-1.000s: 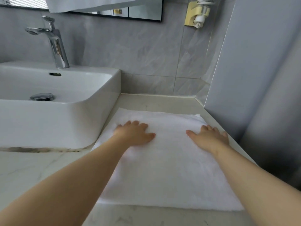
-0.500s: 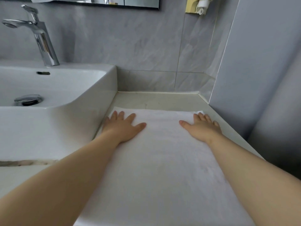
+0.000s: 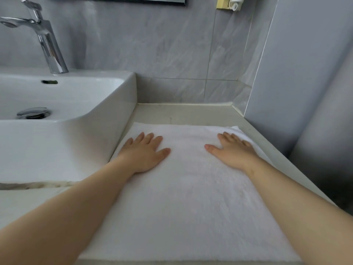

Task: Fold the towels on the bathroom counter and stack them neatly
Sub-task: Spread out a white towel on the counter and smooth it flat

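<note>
A white towel (image 3: pixel 191 197) lies spread flat on the pale worktop (image 3: pixel 183 113), filling the strip between the white sink (image 3: pixel 80 150) on the left and the grey wall panel (image 3: pixel 305 73) on the right. Both hands rest palm-down near its far edge, fingers straight and lightly spread, holding nothing. The left hand (image 3: pixel 145 153) presses the towel close to the sink's side; the right hand (image 3: pixel 233 150) presses near the far right corner, where the edge shows a doubled layer. A chrome tap (image 3: pixel 47 41) stands behind the basin.
</note>
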Motion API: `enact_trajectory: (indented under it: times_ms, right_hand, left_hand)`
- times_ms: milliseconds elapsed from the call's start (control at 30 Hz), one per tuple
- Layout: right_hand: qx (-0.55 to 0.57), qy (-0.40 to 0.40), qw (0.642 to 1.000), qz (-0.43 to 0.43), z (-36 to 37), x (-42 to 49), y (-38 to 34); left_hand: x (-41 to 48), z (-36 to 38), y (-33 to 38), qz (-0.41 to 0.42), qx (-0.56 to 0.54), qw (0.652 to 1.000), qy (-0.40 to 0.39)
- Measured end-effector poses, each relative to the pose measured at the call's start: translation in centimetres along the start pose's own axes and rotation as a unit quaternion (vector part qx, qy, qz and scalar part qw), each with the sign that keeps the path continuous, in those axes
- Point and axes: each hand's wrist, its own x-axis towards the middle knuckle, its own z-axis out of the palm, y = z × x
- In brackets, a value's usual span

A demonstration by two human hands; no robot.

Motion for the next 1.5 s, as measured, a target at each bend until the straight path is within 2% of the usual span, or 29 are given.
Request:
enact_trajectory:
  times_ms: [100,167,267,333,400,567,667,733,800,833,900,933,1000,1100,1200,1300,1400,1500]
  right_hand:
    - [-0.014,-0.011,0.998,0.052,-0.5,-1.4,1.3]
    - [-0.032,-0.001,0.998,0.050,-0.9,-2.7,0.8]
    - [0.003,0.031,0.998,-0.051,-1.0,-5.2,-1.6]
    - [0.047,0.000,0.992,-0.118,-0.3,-7.7,-3.4]
    - [0.032,-0.036,0.988,-0.150,0.9,-10.2,-4.1]
    - [0.005,-0.027,0.997,-0.076,1.3,-12.7,-0.4]
    - [-0.007,-0.022,0.999,-0.034,1.0,-13.6,1.6]
    - [-0.004,0.011,1.000,-0.025,0.9,-14.6,2.0]
    - [0.019,0.060,0.996,-0.058,0.8,-15.8,1.9]
    - [0.045,0.067,0.992,-0.101,0.7,-16.5,1.9]
    - [0.087,0.008,0.977,-0.194,0.5,-18.3,1.5]
    - [0.068,-0.030,0.973,-0.220,0.4,-19.2,1.4]
    - [0.025,-0.038,0.971,-0.235,0.4,-20.2,2.0]
    - [0.059,0.032,0.978,-0.199,0.0,-20.5,3.2]
    - [0.044,0.089,0.980,-0.172,0.0,-20.8,4.3]
    - [0.062,0.159,0.983,-0.075,0.0,-21.1,5.8]
    - [0.151,0.199,0.968,-0.034,-0.1,-21.0,6.7]
    - [0.253,0.180,0.950,-0.026,-0.6,-21.0,6.9]
  left_hand:
    - [-0.5,-0.4,0.0,-0.019,0.002,1.000,-0.001]
    - [-1.3,-1.0,0.4,-0.010,0.003,1.000,0.017]
    - [-3.5,-1.5,1.4,0.047,-0.015,0.997,0.064]
    - [-5.9,-0.8,2.1,0.079,-0.026,0.996,0.044]
    - [-8.4,0.3,2.1,0.081,-0.005,0.997,0.016]
    - [-11.6,0.7,-1.1,0.027,0.022,0.999,0.017]
    - [-12.9,0.8,-2.0,0.019,0.022,0.999,0.017]
    - [-13.9,0.6,-1.9,0.029,0.022,0.999,0.037]
    - [-14.9,0.3,-1.8,0.084,0.010,0.994,0.068]
    - [-15.4,0.2,-1.8,0.124,-0.024,0.990,0.070]
    - [-17.0,-0.1,-1.6,0.191,-0.106,0.976,0.011]
    - [-17.8,-0.1,-1.5,0.219,-0.096,0.971,-0.020]
    - [-18.7,0.2,-1.9,0.248,-0.020,0.968,-0.018]
    - [-19.0,0.4,-2.8,0.228,-0.020,0.973,0.038]
    - [-19.8,0.2,-3.7,0.201,-0.028,0.974,0.099]
    - [-20.1,-0.2,-4.7,0.161,-0.065,0.977,0.126]
    - [-19.9,-0.2,-5.5,0.108,-0.191,0.962,0.163]
    - [-20.0,-0.3,-5.5,0.037,-0.336,0.924,0.181]
